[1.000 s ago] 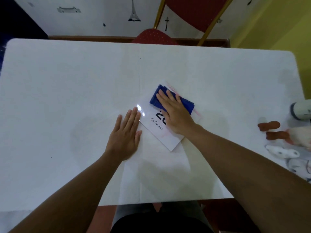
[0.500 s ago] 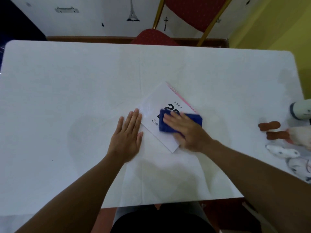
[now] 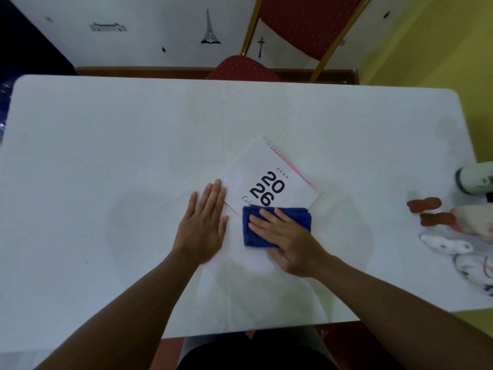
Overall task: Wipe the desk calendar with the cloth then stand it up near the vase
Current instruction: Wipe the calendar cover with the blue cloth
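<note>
Our hands flat, wiping the desk calendar (image 3: 262,180)

Our right hand (image 3: 289,240) presses the blue cloth (image 3: 269,227) over its near corner, fingers spread; our left hand (image 3: 204,225) lies open-palmed beside it mid-surface (image 3: 106,161), with bare room leftward.

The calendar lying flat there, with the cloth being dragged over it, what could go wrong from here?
The calendar lies flat, and the left hand only touches its corner, so a hard stroke might make it slide or turn. The blue cloth under the right hand is already partly off the near edge, so the far part by the pink binding could get missed. Standing it up later near the crowded right table edge could bump the things there.
</note>
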A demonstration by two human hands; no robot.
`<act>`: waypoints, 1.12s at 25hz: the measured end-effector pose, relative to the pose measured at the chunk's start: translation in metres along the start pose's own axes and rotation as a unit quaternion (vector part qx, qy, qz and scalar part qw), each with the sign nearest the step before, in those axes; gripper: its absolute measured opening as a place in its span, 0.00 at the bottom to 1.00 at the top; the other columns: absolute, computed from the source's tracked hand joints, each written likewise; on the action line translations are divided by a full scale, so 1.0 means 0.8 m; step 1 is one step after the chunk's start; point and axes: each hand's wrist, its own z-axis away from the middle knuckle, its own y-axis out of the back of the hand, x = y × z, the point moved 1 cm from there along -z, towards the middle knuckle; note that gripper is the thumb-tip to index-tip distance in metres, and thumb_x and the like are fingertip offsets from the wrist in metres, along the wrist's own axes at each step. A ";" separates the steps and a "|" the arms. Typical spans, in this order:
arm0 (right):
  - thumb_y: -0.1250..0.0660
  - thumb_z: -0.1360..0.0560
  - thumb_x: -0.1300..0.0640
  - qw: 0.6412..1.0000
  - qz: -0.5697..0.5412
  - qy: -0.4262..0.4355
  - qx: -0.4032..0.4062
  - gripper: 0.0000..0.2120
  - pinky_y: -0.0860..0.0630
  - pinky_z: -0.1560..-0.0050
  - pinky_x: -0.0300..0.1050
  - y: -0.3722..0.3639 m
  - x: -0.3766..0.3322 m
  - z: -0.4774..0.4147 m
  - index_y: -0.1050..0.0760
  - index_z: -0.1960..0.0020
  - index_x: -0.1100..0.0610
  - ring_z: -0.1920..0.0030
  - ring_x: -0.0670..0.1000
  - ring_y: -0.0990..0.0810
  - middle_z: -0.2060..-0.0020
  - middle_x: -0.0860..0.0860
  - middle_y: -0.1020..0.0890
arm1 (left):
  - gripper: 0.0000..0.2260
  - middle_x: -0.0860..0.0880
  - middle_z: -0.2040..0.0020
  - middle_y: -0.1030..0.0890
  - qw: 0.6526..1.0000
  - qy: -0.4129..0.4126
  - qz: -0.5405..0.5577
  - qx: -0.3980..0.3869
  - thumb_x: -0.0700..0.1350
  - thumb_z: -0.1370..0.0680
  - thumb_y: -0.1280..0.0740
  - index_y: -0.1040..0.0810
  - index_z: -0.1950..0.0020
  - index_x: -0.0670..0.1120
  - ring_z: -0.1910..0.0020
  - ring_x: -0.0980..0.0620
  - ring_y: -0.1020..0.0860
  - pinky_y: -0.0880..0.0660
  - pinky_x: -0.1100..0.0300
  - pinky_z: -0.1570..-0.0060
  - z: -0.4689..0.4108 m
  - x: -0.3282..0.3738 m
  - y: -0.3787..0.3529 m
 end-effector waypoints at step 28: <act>0.40 0.17 0.64 0.980 -0.012 -0.191 0.061 0.29 0.54 0.16 0.54 0.031 0.055 -0.088 0.41 0.18 0.61 0.16 0.58 0.46 0.17 0.53 0.41 | 0.29 0.44 0.17 0.56 1.000 -0.007 -0.009 -0.006 0.53 0.16 0.56 0.58 0.18 0.42 0.18 0.46 0.56 0.51 0.43 0.20 -0.002 -0.001 0.004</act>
